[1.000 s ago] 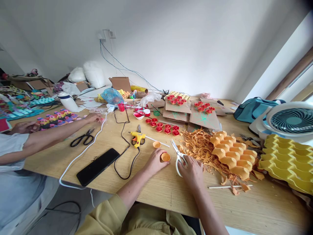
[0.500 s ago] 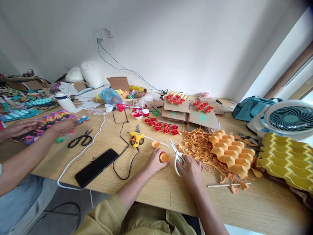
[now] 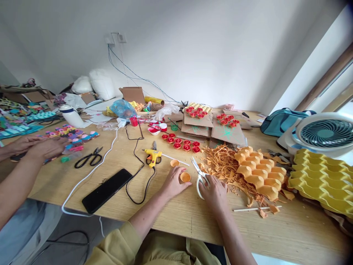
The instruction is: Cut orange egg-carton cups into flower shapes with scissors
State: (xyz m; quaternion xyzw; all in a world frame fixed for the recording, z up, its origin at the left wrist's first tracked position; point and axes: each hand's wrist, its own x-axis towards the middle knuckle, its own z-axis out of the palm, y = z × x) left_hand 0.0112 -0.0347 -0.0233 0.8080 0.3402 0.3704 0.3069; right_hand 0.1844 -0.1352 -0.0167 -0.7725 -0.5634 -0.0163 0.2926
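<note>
My left hand (image 3: pixel 175 183) curls its thumb and fingers round a small orange egg-carton cup (image 3: pixel 185 177), its hollow facing up. A second orange cup (image 3: pixel 174 163) stands on the table just beyond my fingers. In my right hand (image 3: pixel 215 190) are white-handled scissors (image 3: pixel 200 176), blades pointing away from me and slightly apart. Orange paper-pulp scraps (image 3: pixel 220 162) lie heaped just beyond the scissors. To the left of the cups rests a yellow glue gun (image 3: pixel 153 157) with a white glue stick (image 3: pixel 176 159) beside it.
An orange egg tray (image 3: pixel 260 173) and a yellow one (image 3: pixel 317 180) sit at right, near a fan (image 3: pixel 327 132). Red paper roses (image 3: pixel 186 147) stand before cardboard sheets (image 3: pixel 228 135). A phone (image 3: pixel 107 191) and black scissors (image 3: pixel 89 158) lie left, near a co-worker's hands (image 3: pixel 49 149).
The view has shifted slightly. My hands keep nearly the same pose on the cup and the scissors. At left, the co-worker's right hand has drawn back to the left.
</note>
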